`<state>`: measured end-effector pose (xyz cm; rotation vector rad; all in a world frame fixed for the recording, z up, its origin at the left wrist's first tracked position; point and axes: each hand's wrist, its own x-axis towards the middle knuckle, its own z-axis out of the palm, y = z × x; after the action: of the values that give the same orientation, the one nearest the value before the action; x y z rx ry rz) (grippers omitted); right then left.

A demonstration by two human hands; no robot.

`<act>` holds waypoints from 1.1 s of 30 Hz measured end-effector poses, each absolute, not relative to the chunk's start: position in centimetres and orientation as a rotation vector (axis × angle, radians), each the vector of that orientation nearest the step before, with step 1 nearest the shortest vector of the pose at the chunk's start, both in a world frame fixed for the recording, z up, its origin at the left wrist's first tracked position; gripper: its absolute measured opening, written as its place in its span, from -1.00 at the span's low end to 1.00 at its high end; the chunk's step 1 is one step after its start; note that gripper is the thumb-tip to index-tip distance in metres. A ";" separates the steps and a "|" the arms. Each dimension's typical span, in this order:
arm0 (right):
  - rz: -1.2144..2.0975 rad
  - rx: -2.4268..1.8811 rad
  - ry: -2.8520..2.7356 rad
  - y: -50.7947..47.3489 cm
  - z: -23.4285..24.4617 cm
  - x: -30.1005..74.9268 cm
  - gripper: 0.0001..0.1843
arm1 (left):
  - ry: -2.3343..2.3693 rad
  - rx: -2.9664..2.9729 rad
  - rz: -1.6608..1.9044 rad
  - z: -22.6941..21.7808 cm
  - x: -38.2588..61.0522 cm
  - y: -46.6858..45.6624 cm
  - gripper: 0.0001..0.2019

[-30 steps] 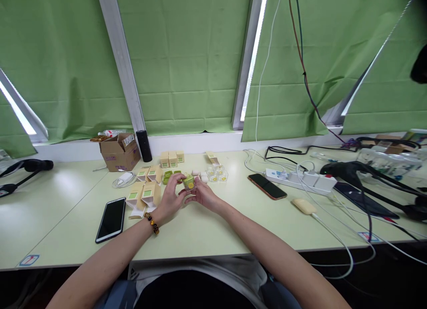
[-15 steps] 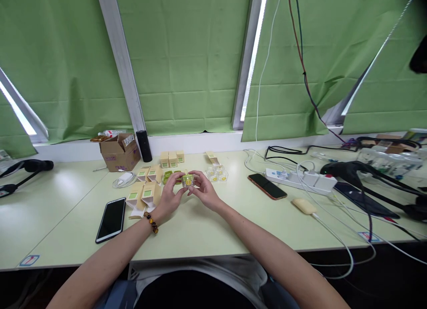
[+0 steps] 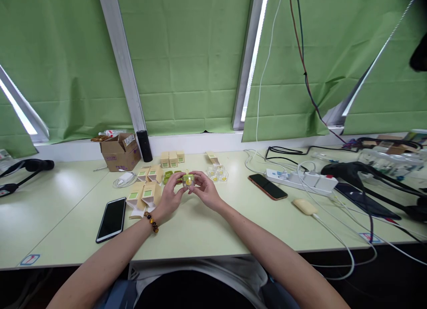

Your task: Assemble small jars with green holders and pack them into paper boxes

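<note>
Both my hands meet over the middle of the pale green desk [image 3: 207, 229]. Between their fingertips sits a small clear jar with a yellow-green inside [image 3: 188, 180]. My left hand [image 3: 171, 195], with a bead bracelet on its wrist, pinches the jar from the left. From the right, my right hand [image 3: 205, 191] pinches it too. Just left of my hands lie several small tan cartons with green labels [image 3: 147, 192]. More small clear jars [image 3: 216, 173] stand just behind my right hand.
A black phone [image 3: 111, 219] lies at the left, another phone [image 3: 267, 186] at the right. A cardboard box [image 3: 120, 152] and a black cylinder [image 3: 144, 146] stand by the window sill. A white power strip [image 3: 302, 178], cables and a beige charger [image 3: 304, 206] crowd the right side.
The jar has turned in my fingers and now sits a little higher between both hands. My hands have barely shifted otherwise.
</note>
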<state>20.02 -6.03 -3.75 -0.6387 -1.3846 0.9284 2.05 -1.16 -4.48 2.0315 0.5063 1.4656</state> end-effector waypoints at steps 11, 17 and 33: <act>0.946 -0.631 -1.375 -5.5 -4.4 20.0 -0.21 | 0.530 2.117 1.518 -5.0 2.0 -0.8 -0.56; 0.958 -0.632 -1.322 -5.3 -4.7 19.9 -0.19 | 0.569 2.119 1.532 -5.1 2.0 -0.9 -0.54; 0.970 -0.637 -1.327 -5.0 -5.1 20.0 -0.35 | 0.580 2.452 1.692 -4.1 1.7 -2.2 -0.64</act>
<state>20.01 -4.97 -5.11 -0.6367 -1.3270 0.9696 1.75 -2.24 -4.13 2.4516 0.5802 1.6924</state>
